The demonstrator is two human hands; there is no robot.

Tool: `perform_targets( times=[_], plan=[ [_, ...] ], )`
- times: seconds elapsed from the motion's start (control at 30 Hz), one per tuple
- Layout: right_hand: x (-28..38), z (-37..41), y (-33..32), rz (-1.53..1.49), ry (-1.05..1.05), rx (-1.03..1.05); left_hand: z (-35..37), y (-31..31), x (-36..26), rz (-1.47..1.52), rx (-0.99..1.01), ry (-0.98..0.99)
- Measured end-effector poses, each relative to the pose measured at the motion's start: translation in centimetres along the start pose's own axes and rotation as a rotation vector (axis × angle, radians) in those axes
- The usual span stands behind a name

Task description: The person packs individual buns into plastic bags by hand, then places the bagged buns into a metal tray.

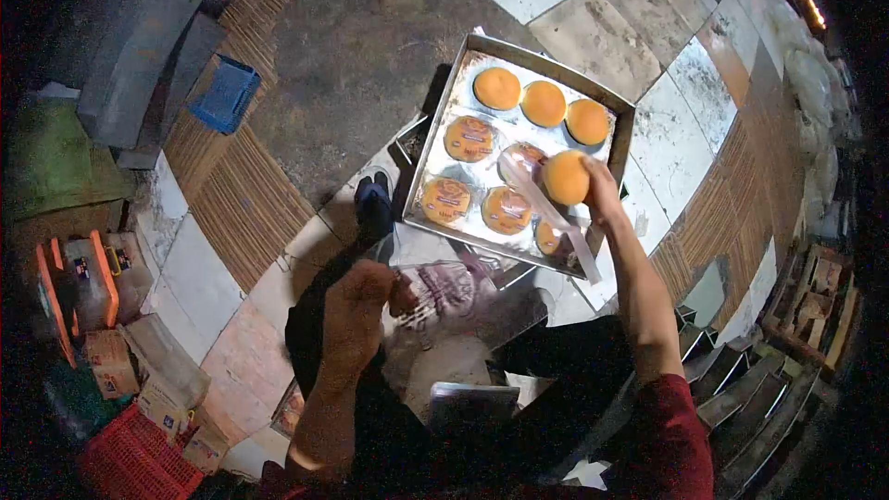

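Note:
My right hand [602, 193] grips a round golden bun [566, 177] from its right side, over a square metal tray [611, 102]. Three bare buns [544, 104] line the tray's far side. Nearer to me are several buns in clear printed wrappers [469, 139]. A pale translucent strip [581, 253] crosses the tray's near right corner, partly over the wrapped buns. Low in front of me, my left hand [363, 285] is curled, its blurred fingers at the left edge of a printed plastic bag [440, 294]. The bag's print is smeared by motion.
A sandalled foot [375, 199] is just left of the tray. A blue plastic basket [226, 94] sits on the brown floor at the left. Cardboard boxes [111, 363] and a red crate [139, 454] stand at lower left. Stacked metal trays [745, 389] are at lower right.

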State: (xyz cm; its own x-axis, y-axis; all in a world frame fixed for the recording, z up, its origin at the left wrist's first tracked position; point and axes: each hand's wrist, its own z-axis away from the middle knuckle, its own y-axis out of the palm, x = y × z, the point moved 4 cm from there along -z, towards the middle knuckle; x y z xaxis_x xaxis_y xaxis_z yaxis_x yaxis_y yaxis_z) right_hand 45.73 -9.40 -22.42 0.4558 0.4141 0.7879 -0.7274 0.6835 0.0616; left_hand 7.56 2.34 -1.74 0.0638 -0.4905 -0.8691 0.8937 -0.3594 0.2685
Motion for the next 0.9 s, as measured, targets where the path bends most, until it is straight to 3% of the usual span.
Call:
perform_targets(
  times=[0.03,0.07,0.1,0.13,0.2,0.23,0.27,0.33,0.4,0.47,0.5,0.53,0.6,0.67,0.73,0.8,0.87,0.9],
  plan=[
    [3.4,2.6,2.6,-0.285,-0.027,0.191,0.2,0.1,0.1,-0.16,0.029,0.023],
    [6.1,5.3,3.8,-0.418,0.021,0.197,0.5,0.3,0.2,-0.316,0.06,0.043],
    [8.0,8.0,4.4,-0.45,-0.018,0.255,0.8,0.3,-0.1,-0.53,0.074,0.215],
    [9.9,10.8,5.1,-0.48,-0.065,0.32,0.8,0.3,0.2,-0.517,0.08,0.239],
    [13.3,18.2,8.2,-0.265,-0.117,0.277,0.6,0.6,0.5,-0.669,0.125,0.307],
    [13.4,20.1,8.8,-0.093,-0.261,0.274,0.4,0.7,0.7,-0.733,0.159,0.206],
    [13.2,22.0,9.2,0.08,-0.402,0.262,1.2,1.4,0.3,-0.629,0.228,0.273],
    [11.8,28.3,11.6,0.305,-0.533,0.337,3.1,2.0,1.2,-0.516,0.311,0.191],
    [9.4,33.0,13.3,0.426,-0.328,0.212,5.1,2.3,1.9,-0.369,0.383,0.164],
    [4.6,34.3,12.9,-0.001,-0.102,0.179,7.8,2.1,-0.7,-0.551,0.02,0.505],
    [4.4,35.4,12.7,-0.307,-0.111,0.116,9.4,1.2,-1.9,-0.692,-0.325,0.713],
    [5.1,37.0,12.6,-0.645,-0.222,0.086,11.1,0.4,-2.6,-0.61,-0.497,0.706],
    [5.6,40.5,12.0,-0.456,-0.492,-0.101,14.4,1.3,-1.8,-0.055,-0.213,0.535],
    [4.6,45.1,14.6,-0.172,-0.628,-0.112,18.6,4.6,-2.4,0.36,0.076,0.313],
    [3.2,49.9,18.4,0.363,-0.904,0.359,20.4,6.0,-5.3,0.394,0.21,0.321],
    [1.4,51.7,19.3,0.249,-1.146,0.423,21.9,7.1,-8.3,0.364,0.379,0.471],
    [-8.3,48.2,17.1,0.073,-1.452,-0.151,24.7,8.9,-5.8,0.151,0.66,0.332],
    [-6.6,49.0,17.7,0.071,-1.454,-0.141,26.7,9.6,-4.2,-0.164,0.862,0.268]
  ],
)
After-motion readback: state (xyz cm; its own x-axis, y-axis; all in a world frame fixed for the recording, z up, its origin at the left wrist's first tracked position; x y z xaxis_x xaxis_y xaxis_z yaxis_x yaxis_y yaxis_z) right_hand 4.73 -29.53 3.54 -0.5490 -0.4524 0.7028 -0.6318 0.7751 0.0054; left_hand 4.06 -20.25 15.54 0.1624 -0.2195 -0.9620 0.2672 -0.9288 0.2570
